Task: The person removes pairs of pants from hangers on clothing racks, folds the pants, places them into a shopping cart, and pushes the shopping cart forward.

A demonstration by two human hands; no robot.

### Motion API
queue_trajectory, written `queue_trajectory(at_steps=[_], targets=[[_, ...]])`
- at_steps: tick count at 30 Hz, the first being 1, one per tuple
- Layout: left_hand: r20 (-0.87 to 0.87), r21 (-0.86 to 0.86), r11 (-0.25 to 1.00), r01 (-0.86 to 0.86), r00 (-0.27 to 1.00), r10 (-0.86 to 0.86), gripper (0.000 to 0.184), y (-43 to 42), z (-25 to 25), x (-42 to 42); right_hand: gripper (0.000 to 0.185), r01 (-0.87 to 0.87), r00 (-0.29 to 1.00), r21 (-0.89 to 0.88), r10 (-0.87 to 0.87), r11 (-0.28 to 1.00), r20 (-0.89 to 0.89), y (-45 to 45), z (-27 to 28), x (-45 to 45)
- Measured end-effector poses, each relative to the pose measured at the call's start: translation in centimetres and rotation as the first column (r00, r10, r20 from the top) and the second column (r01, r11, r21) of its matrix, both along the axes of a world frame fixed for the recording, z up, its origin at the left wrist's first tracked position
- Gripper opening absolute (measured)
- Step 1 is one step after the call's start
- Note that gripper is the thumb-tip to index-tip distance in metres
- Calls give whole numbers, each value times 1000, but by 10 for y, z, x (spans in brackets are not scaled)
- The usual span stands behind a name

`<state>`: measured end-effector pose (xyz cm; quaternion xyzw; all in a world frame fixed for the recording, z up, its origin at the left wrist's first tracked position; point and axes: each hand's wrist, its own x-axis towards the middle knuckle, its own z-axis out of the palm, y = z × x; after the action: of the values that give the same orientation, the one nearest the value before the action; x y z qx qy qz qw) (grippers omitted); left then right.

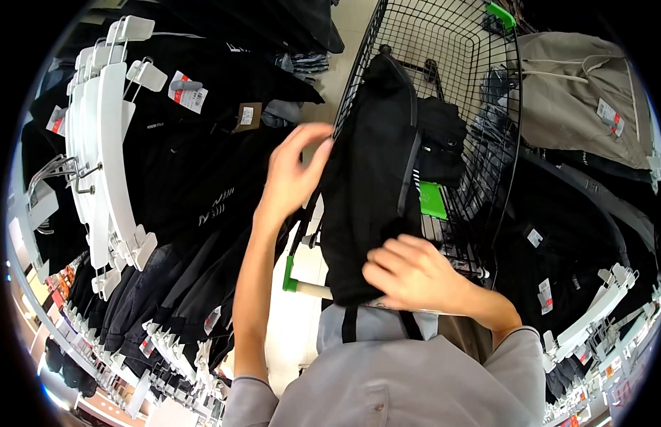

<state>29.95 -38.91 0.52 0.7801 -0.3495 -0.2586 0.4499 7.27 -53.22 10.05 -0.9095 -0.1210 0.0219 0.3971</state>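
Note:
A long black garment (369, 164) with grey trim and small white stripes lies lengthwise over the near left part of a black wire shopping cart (444, 25). My left hand (291, 171) is beside the garment's left edge, its thumb and fingers curved with a gap between them and nothing visible in it. Curled over the garment's near end are the fingers of my right hand (408, 274), slightly blurred. A smaller folded black garment (440, 132) rests in the cart, right of the long one.
Black clothes on white hangers (106, 164) crowd the left side, with price tags (188, 92) on some. To the right hang a taupe garment with drawstrings (576, 85) and more black clothes (558, 228). A green panel (433, 200) shows in the cart.

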Motion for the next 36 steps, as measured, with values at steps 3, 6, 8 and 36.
queue_trajectory(at_steps=[3,6,8,36], targets=[[-328,356,933,53,942,72,49,-54,-35,16,27,28,989,90,-40,996,142,-38,51,-10],[-286,746,654,126,947,145,94,-70,-40,9,21,53,928,159,-107,986,357,-86,90,-25],[-303,799,584,145,935,182,101,-64,-49,-5,15,-8,928,169,-56,986,368,-113,127,-34],[-948,141,882,-449,-318,-10,101,-82,-56,-101,30,80,905,-442,121,893,408,-79,448,-245]])
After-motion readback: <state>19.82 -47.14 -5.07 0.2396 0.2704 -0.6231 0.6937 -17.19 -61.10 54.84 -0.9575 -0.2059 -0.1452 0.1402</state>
